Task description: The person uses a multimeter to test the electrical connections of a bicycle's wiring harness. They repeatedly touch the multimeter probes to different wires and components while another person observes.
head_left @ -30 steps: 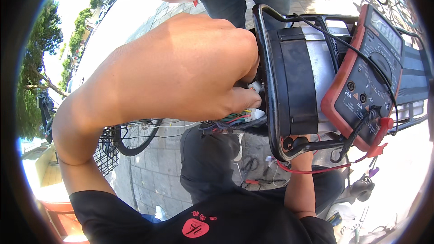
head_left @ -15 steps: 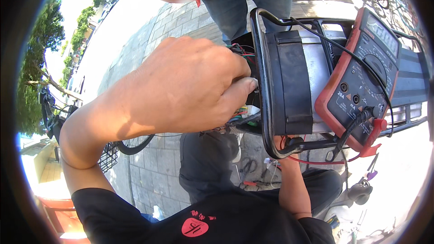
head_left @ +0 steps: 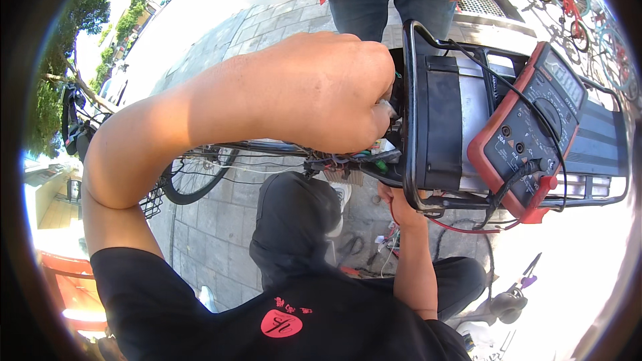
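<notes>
Paved street, one left hand [head_left: 328, 90] closed on wires [head_left: 348, 159] beside one battery [head_left: 438, 124], one red multimeter [head_left: 528, 130].

Red multimeter [head_left: 528, 134] w/ black leads lying on rear rack [head_left: 602, 154], bike wheel [head_left: 194, 174] over grey paving [head_left: 221, 227], standing person in jeans [head_left: 381, 0] up top, red bike [head_left: 568, 7] far right, trees [head_left: 87, 33] left, scooter [head_left: 501, 304] lower right.
</notes>
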A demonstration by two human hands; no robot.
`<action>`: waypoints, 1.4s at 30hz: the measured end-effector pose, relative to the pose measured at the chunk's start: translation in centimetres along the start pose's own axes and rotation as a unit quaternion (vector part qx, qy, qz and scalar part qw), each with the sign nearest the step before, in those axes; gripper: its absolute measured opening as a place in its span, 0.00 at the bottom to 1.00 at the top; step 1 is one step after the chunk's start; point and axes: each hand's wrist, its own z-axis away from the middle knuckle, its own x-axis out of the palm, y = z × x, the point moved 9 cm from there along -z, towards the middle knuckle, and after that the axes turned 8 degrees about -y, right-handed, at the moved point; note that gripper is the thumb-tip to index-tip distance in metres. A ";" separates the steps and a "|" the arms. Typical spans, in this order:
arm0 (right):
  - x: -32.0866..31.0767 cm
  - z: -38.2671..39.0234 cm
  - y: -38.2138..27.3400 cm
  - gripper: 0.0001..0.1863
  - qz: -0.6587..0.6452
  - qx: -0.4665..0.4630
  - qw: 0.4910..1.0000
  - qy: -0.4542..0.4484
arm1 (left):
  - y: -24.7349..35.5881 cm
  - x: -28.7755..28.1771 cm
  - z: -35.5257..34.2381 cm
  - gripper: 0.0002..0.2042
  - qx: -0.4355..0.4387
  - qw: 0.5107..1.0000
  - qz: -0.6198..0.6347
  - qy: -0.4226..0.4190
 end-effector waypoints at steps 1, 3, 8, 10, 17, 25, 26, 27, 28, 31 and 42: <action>-0.8 0.0 1.0 0.03 -0.036 0.015 0.999 0.011 | -0.1 0.0 -0.2 0.17 -0.009 1.000 0.009 -0.015; -1.6 0.0 2.1 0.06 -0.073 0.024 0.997 0.017 | 0.0 0.1 -0.3 0.16 -0.009 1.000 0.015 -0.012; -2.2 0.0 3.9 0.16 0.022 0.033 0.999 0.021 | -0.1 0.4 0.4 0.16 -0.024 0.999 0.033 -0.014; -1.2 -0.2 3.3 0.19 0.087 0.031 0.995 0.038 | -0.4 0.6 0.7 0.15 -0.022 0.998 0.051 -0.006; -2.7 -0.3 4.8 0.22 -0.087 0.145 0.985 0.033 | -0.2 0.9 1.3 0.14 -0.018 0.999 0.036 0.028; -6.4 0.8 7.3 0.25 -0.058 0.119 0.986 0.100 | 0.0 1.1 1.0 0.13 -0.046 0.999 -0.017 0.008; -6.6 0.9 7.4 0.25 -0.053 0.133 0.983 0.112 | -0.1 1.0 1.0 0.13 -0.047 0.999 -0.001 0.008; -6.2 0.9 7.2 0.26 -0.056 0.136 0.982 0.120 | -0.4 1.2 1.0 0.13 -0.050 0.999 0.016 0.007; -5.8 0.9 6.9 0.26 -0.059 0.138 0.980 0.127 | -0.7 1.4 1.0 0.13 -0.052 0.998 0.033 0.006; -5.2 0.9 6.3 0.25 -0.093 0.112 0.981 0.132 | -0.7 1.3 1.4 0.13 -0.045 0.996 0.046 0.055; -4.8 0.6 4.5 0.20 0.159 0.114 0.979 0.060 | -0.8 1.0 1.5 0.13 -0.030 0.995 0.061 0.072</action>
